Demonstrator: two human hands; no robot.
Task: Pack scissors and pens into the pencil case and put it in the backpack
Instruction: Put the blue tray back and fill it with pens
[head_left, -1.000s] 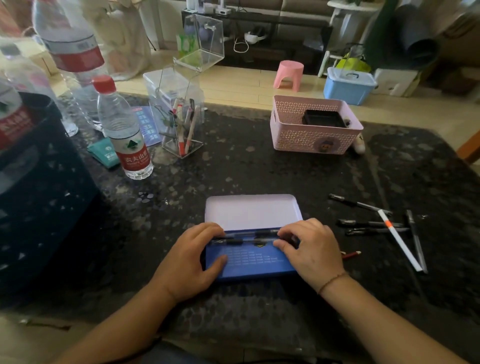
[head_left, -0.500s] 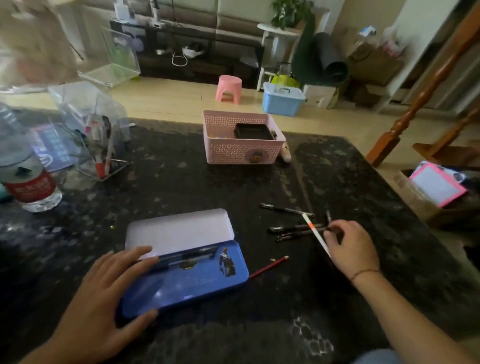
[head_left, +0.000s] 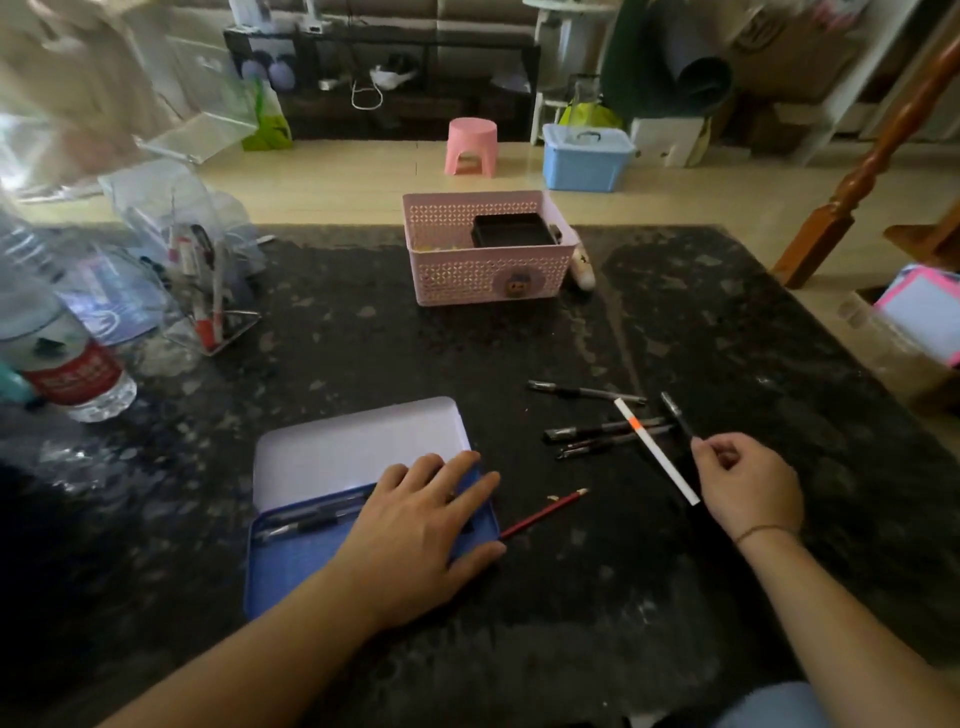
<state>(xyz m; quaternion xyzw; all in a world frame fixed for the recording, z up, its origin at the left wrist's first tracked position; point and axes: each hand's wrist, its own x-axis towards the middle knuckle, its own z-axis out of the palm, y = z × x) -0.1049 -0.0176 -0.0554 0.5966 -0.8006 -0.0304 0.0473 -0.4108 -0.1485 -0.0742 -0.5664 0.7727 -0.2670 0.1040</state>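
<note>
Our left hand (head_left: 415, 525) lies flat with fingers spread across the right half of the open blue pencil case (head_left: 291, 566), which sits on the dark tabletop (head_left: 363, 364) with its pale lid (head_left: 358, 447) folded back. Inside the case, just left of our fingers, lie dark pens (head_left: 311, 514). Our right hand (head_left: 748, 483) is well to the right of the case, its fingers curled and pinching the near end of a black pen (head_left: 675, 415) that angles up and away from us. Just left of that hand a white pen with an orange band (head_left: 655, 450) crosses three more black pens (head_left: 602, 430). A red pencil (head_left: 543, 513) lies between our two hands, its near end touching the case's corner.
</note>
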